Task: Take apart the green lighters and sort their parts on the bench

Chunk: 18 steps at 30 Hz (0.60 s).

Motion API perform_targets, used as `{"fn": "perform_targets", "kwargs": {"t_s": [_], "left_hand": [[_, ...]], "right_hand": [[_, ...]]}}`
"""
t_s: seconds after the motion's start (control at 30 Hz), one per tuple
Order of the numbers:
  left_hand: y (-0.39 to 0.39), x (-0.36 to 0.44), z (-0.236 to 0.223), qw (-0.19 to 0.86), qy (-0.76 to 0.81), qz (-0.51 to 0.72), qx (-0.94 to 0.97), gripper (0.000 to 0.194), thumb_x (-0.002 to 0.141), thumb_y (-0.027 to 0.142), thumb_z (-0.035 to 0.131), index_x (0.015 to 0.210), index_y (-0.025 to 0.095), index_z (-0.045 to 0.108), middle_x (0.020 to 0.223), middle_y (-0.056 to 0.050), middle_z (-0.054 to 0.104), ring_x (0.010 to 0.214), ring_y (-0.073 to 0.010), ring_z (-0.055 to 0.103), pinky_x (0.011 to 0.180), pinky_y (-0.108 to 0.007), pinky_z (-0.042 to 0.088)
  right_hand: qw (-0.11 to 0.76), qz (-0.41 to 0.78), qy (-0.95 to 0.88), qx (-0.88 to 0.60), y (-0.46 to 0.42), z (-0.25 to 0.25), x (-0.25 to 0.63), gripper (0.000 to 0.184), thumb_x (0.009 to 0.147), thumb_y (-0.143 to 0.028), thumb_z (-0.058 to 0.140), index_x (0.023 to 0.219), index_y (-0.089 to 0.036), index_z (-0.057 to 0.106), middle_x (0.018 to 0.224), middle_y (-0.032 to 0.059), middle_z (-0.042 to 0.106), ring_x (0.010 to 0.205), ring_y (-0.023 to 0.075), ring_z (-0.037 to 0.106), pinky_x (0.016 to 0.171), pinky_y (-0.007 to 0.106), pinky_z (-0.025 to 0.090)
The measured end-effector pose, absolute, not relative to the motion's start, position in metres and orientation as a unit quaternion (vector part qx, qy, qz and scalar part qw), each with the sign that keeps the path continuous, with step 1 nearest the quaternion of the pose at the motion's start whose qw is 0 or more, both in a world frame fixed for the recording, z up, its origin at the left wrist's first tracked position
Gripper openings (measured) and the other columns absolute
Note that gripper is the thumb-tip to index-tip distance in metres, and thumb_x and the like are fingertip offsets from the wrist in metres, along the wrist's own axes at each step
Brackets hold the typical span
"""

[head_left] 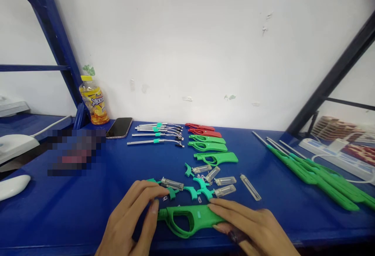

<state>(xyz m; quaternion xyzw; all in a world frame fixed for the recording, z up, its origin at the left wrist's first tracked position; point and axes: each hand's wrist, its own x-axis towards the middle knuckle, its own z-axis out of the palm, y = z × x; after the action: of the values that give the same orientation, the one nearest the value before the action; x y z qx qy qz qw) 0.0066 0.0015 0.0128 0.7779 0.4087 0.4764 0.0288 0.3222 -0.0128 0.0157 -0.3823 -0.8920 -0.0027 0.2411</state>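
A green lighter casing (pixel 202 216), with a loop-shaped trigger guard, lies near the desk's front edge. My right hand (pixel 249 224) grips its wide handle end, fingers on top and thumb below. At the narrow end is my left hand (pixel 134 213), its thumb and index finger apart. That thumb is beside the casing's tip; whether it touches is unclear. The left index fingertip is close to a dark teal trigger piece (pixel 172 193). Beyond the casing are more teal triggers (pixel 191 192), small metal clips (pixel 199 199) and several clear fuel tanks (pixel 225 190), one tank (pixel 172 184) just past my left fingers.
Farther back lie metal lighter rods with wires (pixel 146 134), green casings (pixel 216 157) and red casings (pixel 205 132). Green long-necked lighters (pixel 319 178) and a power strip (pixel 328 152) are at the right. Left are a phone (pixel 119 127), a drink bottle (pixel 95 103) and a white mouse (pixel 13 187).
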Motion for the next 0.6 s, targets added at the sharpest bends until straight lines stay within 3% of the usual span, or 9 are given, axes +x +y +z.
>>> {"fn": "perform_targets", "kwargs": {"t_s": [0.37, 0.6], "left_hand": [[-0.0001, 0.0039, 0.0106, 0.043, 0.407, 0.458, 0.789, 0.027, 0.111, 0.018, 0.049, 0.124, 0.032, 0.068, 0.111, -0.002, 0.076, 0.102, -0.0181, 0.076, 0.084, -0.024, 0.065], [0.0010, -0.0017, 0.0144, -0.063, 0.384, 0.435, 0.812, 0.022, 0.110, 0.024, 0.053, 0.119, 0.031, 0.072, 0.104, -0.001, 0.080, 0.092, -0.0181, 0.080, 0.086, -0.023, 0.066]], "right_hand": [[0.240, 0.007, -0.893, -0.380, -0.0123, 0.0137, 0.3174, 0.057, 0.096, -0.001, 0.047, 0.137, -0.021, 0.081, 0.138, 0.0049, 0.082, 0.111, 0.0180, 0.086, 0.096, 0.021, 0.064], [0.225, -0.003, -0.897, -0.380, -0.0139, 0.0149, 0.3185, 0.054, 0.094, -0.001, 0.053, 0.134, -0.022, 0.082, 0.136, 0.0023, 0.083, 0.109, 0.0180, 0.086, 0.096, 0.022, 0.064]]}}
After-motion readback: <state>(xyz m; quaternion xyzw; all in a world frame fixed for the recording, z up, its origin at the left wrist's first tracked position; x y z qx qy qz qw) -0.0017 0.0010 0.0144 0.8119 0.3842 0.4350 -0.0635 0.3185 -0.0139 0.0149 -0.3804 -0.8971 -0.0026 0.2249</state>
